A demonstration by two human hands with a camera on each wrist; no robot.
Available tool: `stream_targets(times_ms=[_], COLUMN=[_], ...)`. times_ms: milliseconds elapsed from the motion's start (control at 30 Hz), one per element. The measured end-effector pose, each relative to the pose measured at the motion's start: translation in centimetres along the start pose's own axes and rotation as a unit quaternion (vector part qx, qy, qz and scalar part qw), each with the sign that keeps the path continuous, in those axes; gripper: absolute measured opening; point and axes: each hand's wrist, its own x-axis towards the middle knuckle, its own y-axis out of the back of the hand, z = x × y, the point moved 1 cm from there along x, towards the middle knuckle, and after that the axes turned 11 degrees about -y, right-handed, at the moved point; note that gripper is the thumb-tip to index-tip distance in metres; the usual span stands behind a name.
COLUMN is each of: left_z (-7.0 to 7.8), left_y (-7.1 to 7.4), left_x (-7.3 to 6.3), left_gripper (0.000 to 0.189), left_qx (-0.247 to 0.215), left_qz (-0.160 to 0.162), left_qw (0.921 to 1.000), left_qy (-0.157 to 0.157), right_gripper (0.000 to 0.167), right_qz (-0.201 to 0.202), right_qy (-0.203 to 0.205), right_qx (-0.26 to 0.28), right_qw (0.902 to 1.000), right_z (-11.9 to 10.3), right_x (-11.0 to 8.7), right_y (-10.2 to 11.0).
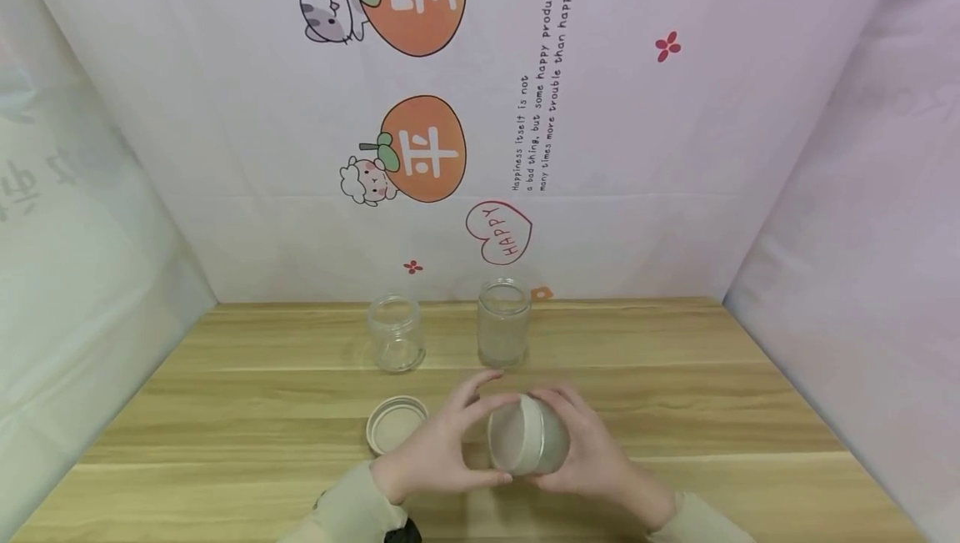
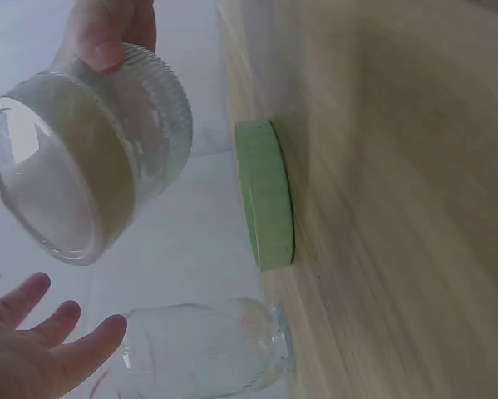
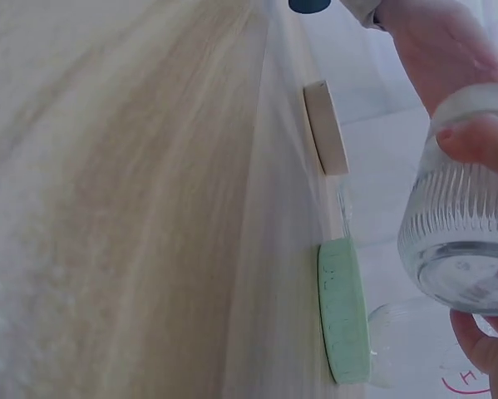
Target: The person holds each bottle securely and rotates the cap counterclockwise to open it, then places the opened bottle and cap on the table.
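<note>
My right hand (image 1: 592,453) grips a ribbed clear glass jar (image 3: 448,204) around its body, holding it tilted above the table. Fitted on the jar's mouth is a pale lid (image 2: 45,179) with a beige side, which faces left toward my other hand. The left hand (image 1: 438,447) is spread around that lid. In the left wrist view its fingers (image 2: 61,349) are straight and apart from the lid. A green lid (image 2: 269,195) lies on the table below the jar; in the head view it is hidden.
Behind the hands stand a short clear jar (image 1: 396,334) and a taller clear jar (image 1: 504,326), both uncovered. A beige lid (image 1: 397,426) lies left on the wooden table (image 1: 262,409), partly covered by the left hand. Printed white cloth (image 1: 600,234) hangs at the back.
</note>
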Motion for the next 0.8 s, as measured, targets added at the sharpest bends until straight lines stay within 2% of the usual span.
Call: stream_targets(times_ms=[100, 167, 233, 400, 467, 667, 800], left_z=[0.2, 0.3, 0.4, 0.4, 0.4, 0.4, 0.4], left_y=[0.0, 0.1, 0.1, 0.3, 0.5, 0.6, 0.6], left_x=[-0.2, -0.4, -0.6, -0.9, -0.9, -1.1, -1.4], left_gripper=[0.081, 0.081, 0.081, 0.079, 0.079, 0.083, 0.083], left_qx=[0.014, 0.013, 0.018, 0.026, 0.026, 0.044, 0.033], left_qz=[-0.007, -0.017, -0.018, 0.006, 0.013, -0.006, -0.018], left_qw=[0.9995, 0.9992, 0.9982, 0.9923, 0.9908, 0.987, 0.9901], left_qy=[-0.027, -0.032, -0.055, -0.121, -0.132, -0.154, -0.135], right_gripper=[0.093, 0.093, 0.093, 0.093, 0.093, 0.094, 0.094], right_qz=[-0.018, -0.029, -0.035, -0.047, -0.051, -0.058, -0.061], right_qy=[0.017, 0.024, 0.032, 0.029, 0.022, 0.021, 0.03], right_qx=[0.017, 0.021, 0.026, 0.031, 0.029, 0.027, 0.027], right_qw=[0.9995, 0.9991, 0.9985, 0.998, 0.998, 0.9977, 0.9974], right_z=[0.1, 0.1, 0.1, 0.0, 0.0, -0.2, -0.4], right_x=[0.0, 0.0, -0.1, -0.5, -0.5, -0.4, -0.1], right_y=[0.0, 0.0, -0.2, -0.4, -0.4, -0.4, -0.5])
